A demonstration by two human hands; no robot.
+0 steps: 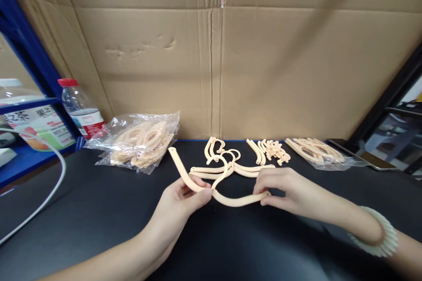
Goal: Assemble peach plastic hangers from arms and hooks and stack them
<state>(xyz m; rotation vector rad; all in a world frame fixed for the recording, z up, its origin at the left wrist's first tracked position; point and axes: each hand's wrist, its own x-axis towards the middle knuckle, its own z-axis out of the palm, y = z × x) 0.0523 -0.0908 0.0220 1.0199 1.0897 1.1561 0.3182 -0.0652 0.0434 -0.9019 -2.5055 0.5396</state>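
A beige plastic clothes hanger [238, 202] with a curved hook and two arms is held above the black table. The fingers of my left hand [184, 199] are closed on its middle, where the hook and arms meet. Its left arm sticks up and outward past that hand. My right hand [285, 191] pinches the tip of the right arm between thumb and fingers. Just behind, more assembled beige hangers [211, 171] lie on the table with their hooks pointing away. My fingers hide part of the joint.
Loose hanger arms [255, 151] and a pile of small hooks [275, 150] lie at the back. Bagged beige parts [141, 142] sit at left, others [314, 151] at right beside a phone-like slab [376, 160]. A red-capped bottle [81, 109], white cable [54, 193] and cardboard wall [158, 61] border the table.
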